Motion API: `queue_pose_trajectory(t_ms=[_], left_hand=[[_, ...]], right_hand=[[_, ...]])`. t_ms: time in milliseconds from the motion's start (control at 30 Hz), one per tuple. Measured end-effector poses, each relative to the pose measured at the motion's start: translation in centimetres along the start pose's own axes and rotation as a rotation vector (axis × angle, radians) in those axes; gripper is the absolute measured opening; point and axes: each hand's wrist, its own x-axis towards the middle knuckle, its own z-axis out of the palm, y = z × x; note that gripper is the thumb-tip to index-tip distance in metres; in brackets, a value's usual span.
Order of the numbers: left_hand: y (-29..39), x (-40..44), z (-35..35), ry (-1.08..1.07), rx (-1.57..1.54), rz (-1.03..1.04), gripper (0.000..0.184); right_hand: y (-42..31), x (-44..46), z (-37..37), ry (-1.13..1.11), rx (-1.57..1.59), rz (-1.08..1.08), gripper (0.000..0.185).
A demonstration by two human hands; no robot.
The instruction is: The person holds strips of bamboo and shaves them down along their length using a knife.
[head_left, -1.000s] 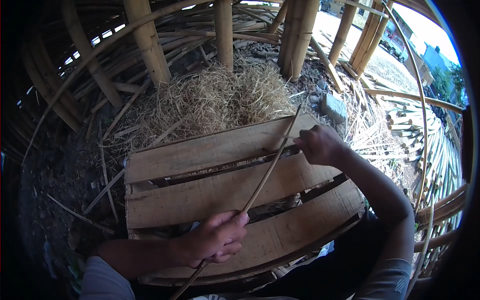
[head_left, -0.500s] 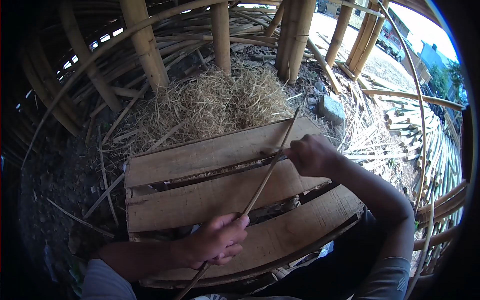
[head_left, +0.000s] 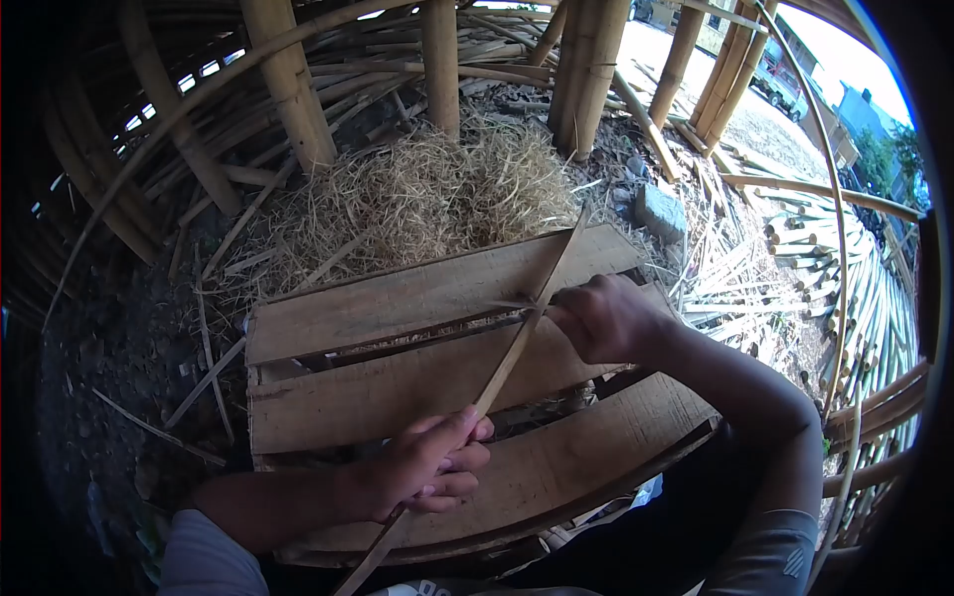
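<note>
A long bamboo strip (head_left: 510,366) slants over a bench of wooden planks (head_left: 397,399), running from the far plank down past my lap. My left hand (head_left: 437,467) is closed around its lower part. Farther up, my right hand (head_left: 608,320) is a fist beside the strip. From that fist a thin, blurred knife blade (head_left: 515,303) points left across the strip; its handle is hidden in my fingers. The strip's broad, pale face shows between my hands.
Beyond the bench lies a heap of bamboo shavings (head_left: 427,194). Bamboo posts (head_left: 588,84) rise behind it, with a concrete block (head_left: 660,214) nearby. Cut bamboo poles (head_left: 855,298) are stacked at the right. Loose strips (head_left: 207,382) lie on the ground at the left.
The strip has rolled from its narrow edge to its broad face. My right hand has slid slightly down along it with the blade, while my left hand keeps its grip with its fingers shifted.
</note>
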Motion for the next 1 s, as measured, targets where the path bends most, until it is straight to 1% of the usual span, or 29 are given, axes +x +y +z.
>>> queue_pose_trajectory(t_ms=[33, 100, 167, 200, 233, 300, 367, 433, 467, 500, 567, 600, 633, 700, 733, 767, 833, 867, 900, 967, 1000], left_hand=[[0.3, 0.1, 0.0, -0.030, 0.003, 0.019, 0.030], [0.1, 0.2, 0.4, -0.020, 0.028, 0.028, 0.030], [-0.2, 0.1, 1.0, 0.048, 0.040, -0.007, 0.030], [-0.6, 0.1, 0.6, 0.041, 0.055, 0.003, 0.029], [-0.4, 0.1, 0.6, 0.043, 0.056, -0.001, 0.029], [-0.1, 0.0, 0.7, 0.051, 0.110, 0.027, 0.030], [0.0, 0.4, 0.7, 0.059, 0.115, 0.019, 0.030], [0.0, 0.5, 0.6, 0.066, 0.129, 0.010, 0.030], [-0.3, 0.4, 0.5, 0.067, 0.130, 0.023, 0.030], [-0.6, 0.2, 0.3, 0.073, 0.133, 0.021, 0.030], [0.0, 0.2, 0.3, 0.061, 0.113, 0.019, 0.030], [0.2, 0.3, 0.3, 0.044, 0.097, 0.028, 0.030], [0.2, 0.2, 0.5, 0.043, 0.097, 0.034, 0.030], [0.0, 0.2, 0.9, 0.066, 0.127, 0.013, 0.029], [-0.2, 0.2, 0.7, 0.065, 0.129, 0.023, 0.029], [-0.5, 0.1, 0.3, 0.062, 0.126, 0.034, 0.029], [-0.7, 0.0, 0.1, 0.062, 0.120, 0.017, 0.029], [-0.3, 0.0, 0.2, 0.057, 0.117, 0.022, 0.029], [0.1, 0.1, 0.2, 0.050, 0.116, 0.034, 0.028], [0.0, 0.4, 0.3, 0.055, 0.123, 0.023, 0.028], [0.0, 0.5, 0.3, 0.062, 0.128, 0.008, 0.027]], right_hand=[[1.0, 0.1, -0.5, -0.012, -0.018, 0.073, 0.032], [-0.5, -0.6, -0.1, 0.041, -0.033, 0.069, 0.033], [-4.5, -1.2, -1.0, -0.093, -0.036, -0.030, 0.035], [-4.8, -1.3, -1.0, -0.107, -0.022, -0.109, 0.034], [-3.6, -0.8, -0.9, -0.106, -0.018, -0.106, 0.034], [0.8, 0.4, -0.5, -0.018, -0.097, 0.110, 0.031], [1.6, 0.3, -0.3, -0.015, -0.059, 0.078, 0.033], [-1.9, -0.5, -0.2, 0.051, -0.093, -0.120, 0.036], [-4.1, -0.8, -1.4, -0.170, -0.089, -0.055, 0.036], [-2.3, -0.4, -1.1, -0.165, -0.085, -0.050, 0.036], [3.9, 0.2, -0.4, -0.004, -0.131, 0.125, 0.034], [4.7, 0.0, -0.6, 0.048, -0.176, 0.103, 0.035], [2.7, 0.2, -1.3, 0.049, -0.180, 0.099, 0.035], [-2.2, -0.4, -1.9, -0.041, -0.117, 0.020, 0.038], [-2.6, -0.6, -1.2, -0.113, -0.093, -0.111, 0.038], [-1.6, -0.2, -1.1, -0.110, -0.096, -0.114, 0.038], [2.3, 0.2, -0.8, 0.023, -0.195, -0.042, 0.038], [5.5, 0.4, -0.8, 0.077, -0.193, 0.082, 0.038], [6.0, 1.0, -1.8, 0.015, -0.176, 0.122, 0.038], [3.9, 0.0, -0.9, 0.093, -0.301, 0.042, 0.037], [1.4, 0.2, -1.3, -0.066, -0.223, 0.023, 0.036]])
